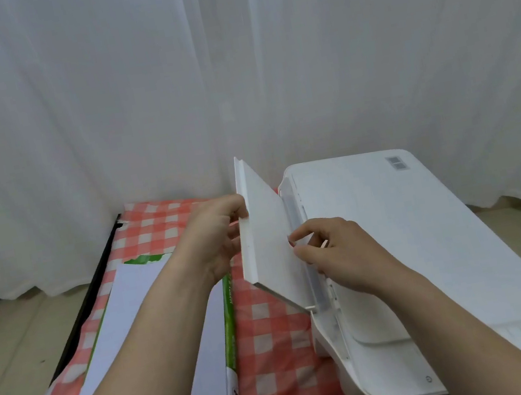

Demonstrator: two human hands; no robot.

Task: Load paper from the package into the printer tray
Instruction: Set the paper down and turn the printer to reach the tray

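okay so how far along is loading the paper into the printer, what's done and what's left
Done: the paper package lies torn open on the checked tablecloth, white sheets exposed. In hand: the left hand grips the raised tray flap of the printer by its edge, and the right hand works at the feed slot. Left: no sheets sit in the tray yet; paper must be lifted and fed in.

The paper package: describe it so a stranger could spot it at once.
Start at the white printer on the red-checked tablecloth. To its left, under the left forearm, lies the paper package, a flat pack torn open with white sheets showing. Its green wrapper is the only green thing there.
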